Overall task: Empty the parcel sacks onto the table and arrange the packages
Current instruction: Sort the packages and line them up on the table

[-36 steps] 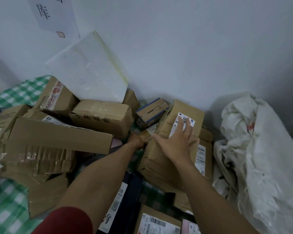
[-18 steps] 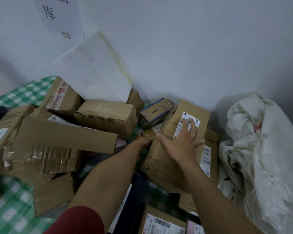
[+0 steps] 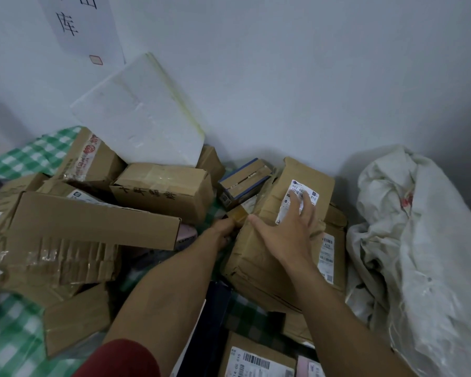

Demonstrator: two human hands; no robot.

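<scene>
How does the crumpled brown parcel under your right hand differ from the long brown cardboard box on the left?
The crumpled brown paper-wrapped parcel is creased and bulging; the long brown cardboard box is straight-edged and flat-faced. The parcel shows a white shipping label on top; the box's top face is bare. The right hand lies flat on the parcel; no hand touches the box. Both are brown and sit in the same pile.

I log the long box [image 3: 93,221] at left as matt brown cardboard, its near face under wrinkled glossy tape [image 3: 52,257]. Parcel [image 3: 256,262] at centre: creased matt kraft paper, smooth white paper label [image 3: 294,189]. Sack [image 3: 424,254] at right: crumpled white woven plastic, faint sheen. Desk [image 3: 14,336]: green-checked cloth. Far slab [image 3: 139,126]: white foam, matt.
</scene>
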